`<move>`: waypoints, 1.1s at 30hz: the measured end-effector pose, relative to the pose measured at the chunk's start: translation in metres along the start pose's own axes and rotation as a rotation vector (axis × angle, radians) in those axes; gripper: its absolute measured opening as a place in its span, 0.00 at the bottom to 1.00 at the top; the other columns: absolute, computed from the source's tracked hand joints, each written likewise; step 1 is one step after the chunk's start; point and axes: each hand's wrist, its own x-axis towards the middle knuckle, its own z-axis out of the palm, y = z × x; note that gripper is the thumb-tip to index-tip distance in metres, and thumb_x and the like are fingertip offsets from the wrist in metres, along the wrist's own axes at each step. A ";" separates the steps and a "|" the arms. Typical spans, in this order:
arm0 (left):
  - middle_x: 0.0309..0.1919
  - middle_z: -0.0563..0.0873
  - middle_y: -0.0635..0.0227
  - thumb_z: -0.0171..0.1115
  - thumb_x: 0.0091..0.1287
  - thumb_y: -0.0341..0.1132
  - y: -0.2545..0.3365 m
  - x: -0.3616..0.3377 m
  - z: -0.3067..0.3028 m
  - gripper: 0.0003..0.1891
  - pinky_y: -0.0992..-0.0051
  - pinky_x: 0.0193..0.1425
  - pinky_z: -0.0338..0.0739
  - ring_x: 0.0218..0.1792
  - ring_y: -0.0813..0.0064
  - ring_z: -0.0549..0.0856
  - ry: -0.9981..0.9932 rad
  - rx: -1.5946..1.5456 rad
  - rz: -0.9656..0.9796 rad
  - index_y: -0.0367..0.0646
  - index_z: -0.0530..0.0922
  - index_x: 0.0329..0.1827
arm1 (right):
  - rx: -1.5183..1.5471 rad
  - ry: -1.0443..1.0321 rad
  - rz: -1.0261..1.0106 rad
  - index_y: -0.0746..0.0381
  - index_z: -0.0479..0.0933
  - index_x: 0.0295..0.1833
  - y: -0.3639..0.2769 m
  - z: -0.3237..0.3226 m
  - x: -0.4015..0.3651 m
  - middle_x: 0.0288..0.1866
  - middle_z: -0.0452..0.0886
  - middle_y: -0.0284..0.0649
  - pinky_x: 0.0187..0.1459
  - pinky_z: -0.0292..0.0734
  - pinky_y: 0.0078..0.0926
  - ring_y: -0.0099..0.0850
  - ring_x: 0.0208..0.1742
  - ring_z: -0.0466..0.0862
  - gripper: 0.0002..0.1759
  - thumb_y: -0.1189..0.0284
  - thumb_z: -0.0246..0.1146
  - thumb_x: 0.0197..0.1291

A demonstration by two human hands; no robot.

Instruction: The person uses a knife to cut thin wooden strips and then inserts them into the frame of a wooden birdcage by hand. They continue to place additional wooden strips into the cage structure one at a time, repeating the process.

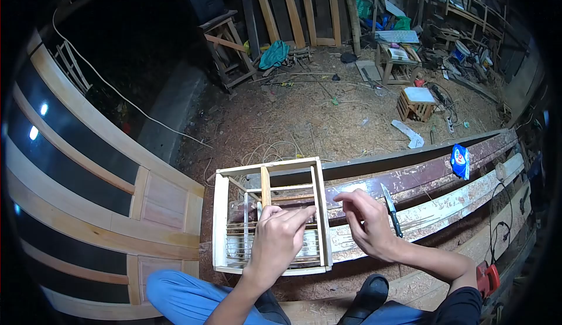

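Note:
A small rectangular wooden frame stands in front of me, with thin rods across its lower part and a wooden slat running down it. My left hand is over the frame at the slat's lower end. Its fingers are closed together and point toward the frame's right side; what they pinch, if anything, is hidden. Just right of the frame, my right hand hovers with bent fingers, a gap showing between thumb and forefinger. A knife with a black handle lies on the planks beside the right hand.
Long planks form a bench under the frame, with a blue packet toward its far end. A panelled wooden door lies at left. A small slatted stool stands on the shavings-covered floor. A red tool sits by my right elbow.

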 end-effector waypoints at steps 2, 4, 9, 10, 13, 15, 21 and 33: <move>0.44 0.96 0.58 0.71 0.69 0.23 0.000 0.000 0.000 0.14 0.63 0.59 0.78 0.43 0.62 0.93 -0.001 0.014 0.013 0.43 0.93 0.56 | -0.030 -0.104 0.026 0.67 0.81 0.64 0.000 0.000 -0.001 0.46 0.86 0.46 0.42 0.85 0.33 0.36 0.41 0.89 0.19 0.84 0.67 0.68; 0.45 0.96 0.58 0.71 0.69 0.23 0.000 0.001 0.001 0.14 0.63 0.60 0.78 0.43 0.61 0.93 -0.002 0.027 0.027 0.43 0.93 0.56 | 0.061 -0.116 0.109 0.67 0.81 0.65 -0.014 0.003 0.002 0.48 0.85 0.46 0.44 0.86 0.33 0.36 0.43 0.89 0.19 0.80 0.69 0.71; 0.44 0.95 0.58 0.71 0.68 0.23 0.002 0.000 0.001 0.14 0.61 0.60 0.78 0.42 0.59 0.92 0.010 0.043 0.024 0.42 0.93 0.55 | 0.350 -0.159 0.281 0.71 0.69 0.79 -0.024 0.012 -0.001 0.60 0.79 0.48 0.45 0.87 0.29 0.31 0.46 0.87 0.41 0.66 0.79 0.69; 0.44 0.95 0.58 0.71 0.68 0.23 0.002 0.000 0.003 0.14 0.61 0.60 0.78 0.42 0.59 0.92 0.007 0.042 0.024 0.42 0.93 0.55 | 0.312 -0.198 0.252 0.73 0.64 0.83 -0.021 0.013 0.000 0.64 0.75 0.50 0.43 0.86 0.28 0.29 0.44 0.87 0.47 0.66 0.80 0.67; 0.42 0.94 0.58 0.72 0.67 0.23 0.001 -0.001 0.006 0.15 0.60 0.60 0.79 0.42 0.58 0.91 0.030 0.052 0.024 0.41 0.92 0.55 | 0.277 -0.182 0.266 0.72 0.65 0.82 -0.018 0.018 0.000 0.63 0.76 0.49 0.42 0.86 0.29 0.28 0.42 0.87 0.45 0.70 0.78 0.66; 0.40 0.93 0.57 0.72 0.66 0.23 0.003 -0.001 0.005 0.15 0.59 0.60 0.79 0.43 0.58 0.90 0.024 0.076 0.012 0.40 0.92 0.56 | 0.276 -0.176 0.259 0.72 0.65 0.82 -0.019 0.019 0.000 0.63 0.76 0.49 0.42 0.86 0.29 0.28 0.42 0.87 0.44 0.71 0.77 0.66; 0.41 0.92 0.55 0.71 0.67 0.22 0.004 0.000 0.007 0.15 0.56 0.66 0.79 0.46 0.54 0.90 0.029 0.055 -0.013 0.39 0.91 0.55 | 0.266 -0.159 0.236 0.70 0.65 0.83 -0.018 0.020 -0.002 0.63 0.76 0.48 0.41 0.86 0.28 0.28 0.42 0.87 0.43 0.74 0.75 0.65; 0.43 0.92 0.54 0.68 0.69 0.23 0.000 0.000 0.007 0.14 0.54 0.73 0.77 0.49 0.51 0.90 -0.003 0.014 -0.019 0.38 0.90 0.56 | 0.274 -0.117 0.201 0.69 0.65 0.83 -0.011 0.028 -0.005 0.65 0.76 0.50 0.37 0.86 0.25 0.27 0.42 0.87 0.43 0.77 0.74 0.66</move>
